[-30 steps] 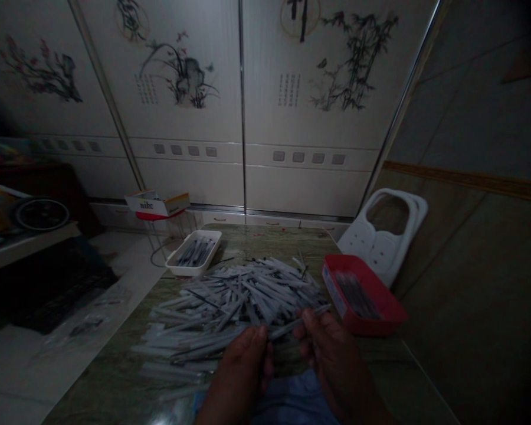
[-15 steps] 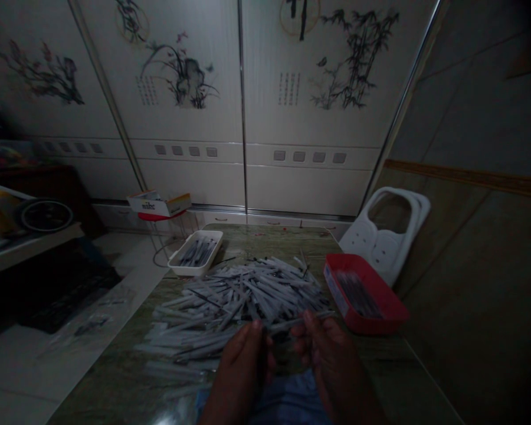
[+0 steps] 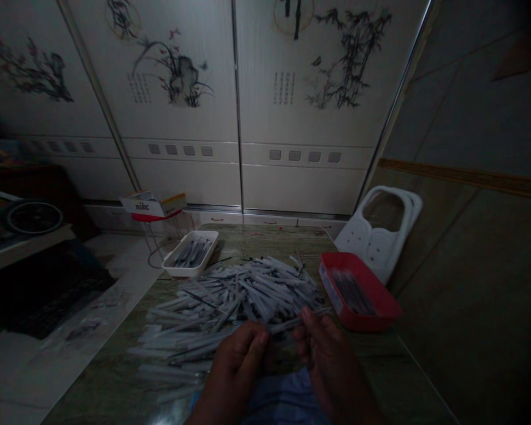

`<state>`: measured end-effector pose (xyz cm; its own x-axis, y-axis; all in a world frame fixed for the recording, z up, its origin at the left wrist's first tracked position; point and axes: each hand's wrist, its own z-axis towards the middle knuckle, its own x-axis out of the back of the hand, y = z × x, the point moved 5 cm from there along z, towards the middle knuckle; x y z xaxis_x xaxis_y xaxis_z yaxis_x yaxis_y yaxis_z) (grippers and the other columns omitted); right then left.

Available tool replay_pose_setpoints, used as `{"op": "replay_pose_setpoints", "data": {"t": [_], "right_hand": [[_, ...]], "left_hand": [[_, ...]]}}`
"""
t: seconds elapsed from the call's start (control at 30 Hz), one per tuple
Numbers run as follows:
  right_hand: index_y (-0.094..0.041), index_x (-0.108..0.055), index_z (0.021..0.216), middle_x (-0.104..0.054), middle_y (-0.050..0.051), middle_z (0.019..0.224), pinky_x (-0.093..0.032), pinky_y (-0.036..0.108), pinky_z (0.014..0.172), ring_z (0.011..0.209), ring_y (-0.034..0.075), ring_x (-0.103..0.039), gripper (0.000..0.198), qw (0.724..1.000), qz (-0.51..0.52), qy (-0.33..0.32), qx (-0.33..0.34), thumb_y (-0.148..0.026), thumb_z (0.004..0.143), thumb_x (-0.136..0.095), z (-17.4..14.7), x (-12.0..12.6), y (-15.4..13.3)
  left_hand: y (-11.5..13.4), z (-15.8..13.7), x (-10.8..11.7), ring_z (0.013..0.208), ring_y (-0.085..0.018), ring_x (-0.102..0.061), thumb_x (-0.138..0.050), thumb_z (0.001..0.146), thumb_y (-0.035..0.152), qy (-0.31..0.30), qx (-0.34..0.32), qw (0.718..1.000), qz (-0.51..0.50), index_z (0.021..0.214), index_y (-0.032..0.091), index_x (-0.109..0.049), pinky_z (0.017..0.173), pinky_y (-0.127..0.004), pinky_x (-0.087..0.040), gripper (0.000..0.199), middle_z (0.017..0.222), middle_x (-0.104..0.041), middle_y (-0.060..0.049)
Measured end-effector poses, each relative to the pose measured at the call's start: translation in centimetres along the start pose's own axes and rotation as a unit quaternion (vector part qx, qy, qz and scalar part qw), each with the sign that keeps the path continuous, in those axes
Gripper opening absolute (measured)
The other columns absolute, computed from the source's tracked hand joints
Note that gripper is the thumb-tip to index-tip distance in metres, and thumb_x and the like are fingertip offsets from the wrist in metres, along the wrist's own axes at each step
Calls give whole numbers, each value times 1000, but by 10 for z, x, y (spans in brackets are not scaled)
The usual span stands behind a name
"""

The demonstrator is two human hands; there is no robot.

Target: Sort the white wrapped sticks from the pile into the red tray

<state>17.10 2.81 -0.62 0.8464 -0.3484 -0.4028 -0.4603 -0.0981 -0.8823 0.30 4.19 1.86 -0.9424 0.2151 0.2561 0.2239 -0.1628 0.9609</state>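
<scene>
A large heap of slim, pale translucent pen-like sticks [image 3: 265,289], some with dark tips, covers the middle of the greenish table. At the near side of the heap, my right hand [image 3: 325,348] pinches one slim pen-like stick [image 3: 287,325] between thumb and fingers; it slants toward my left hand. My left hand [image 3: 243,360] is closed, thumb pressed on the bent forefinger, close to the stick's left end. Whatever sits inside those left fingers is hidden. The picture is dim, so the stick's details are unclear.
A red bin [image 3: 367,295] with similar sticks stands right of the heap, and a white tray [image 3: 190,268] with more stands back left. Beyond are a white folding chair [image 3: 376,230], a red stool with a carton [image 3: 154,205], and sliding doors [image 3: 190,177].
The view has shifted slightly. My left hand has turned, so its back and thumb face up more over its closed fingers. My right hand still pinches the stick in nearly the same place.
</scene>
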Motion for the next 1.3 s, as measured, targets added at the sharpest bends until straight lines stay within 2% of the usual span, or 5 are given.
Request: {"op": "replay_pose_setpoints", "data": {"t": [0.27, 0.53, 0.7, 1.0, 1.3], "right_hand": [[-24, -59, 76, -63, -3, 66, -37, 26, 51, 54, 13, -52, 32, 1000, 4, 20, 2, -52, 84, -73, 1, 4, 1], [-20, -63, 82, -70, 2, 73, -43, 25, 51, 56, 13, -58, 39, 997, -62, -38, 12, -59, 87, -67, 6, 3, 0], [-19, -65, 98, -72, 4, 78, -43, 24, 49, 56, 15, -61, 49, 984, -162, -8, 72, -66, 90, -54, 24, 31, -30], [-21, -64, 81, -64, 0, 72, -38, 27, 60, 70, 18, -61, 14, 822, -543, -66, 158, -29, 87, -54, 47, 58, -27], [-22, -54, 72, -60, 0, 69, -25, 28, 59, 66, 17, -55, 12, 766, -622, -50, 156, -24, 81, -62, 47, 56, -7]], "left_hand": [[4, -1, 0, 74, -23, -62, -58, 92, 45, 51, -9, 997, 51, 86, 24, -73, 70, -28, -43, 27, 76, -69, -6], [-10, -1, -10, 74, -20, -64, -68, 85, 48, 42, 68, 987, -141, 100, 20, -72, 69, -28, -47, 31, 80, -71, -5], [-30, 6, 4, 69, -15, -61, -73, 83, 46, 91, 108, 965, -221, 100, 19, -69, 66, -24, -47, 33, 79, -70, -3], [-48, 13, 18, 65, -12, -61, -77, 79, 43, 161, 130, 934, -290, 103, 17, -66, 63, -22, -46, 37, 81, -71, -3], [-53, 13, 16, 68, -12, -62, -76, 82, 44, 150, 137, 938, -281, 104, 18, -63, 64, -22, -47, 36, 80, -71, -2]]}}
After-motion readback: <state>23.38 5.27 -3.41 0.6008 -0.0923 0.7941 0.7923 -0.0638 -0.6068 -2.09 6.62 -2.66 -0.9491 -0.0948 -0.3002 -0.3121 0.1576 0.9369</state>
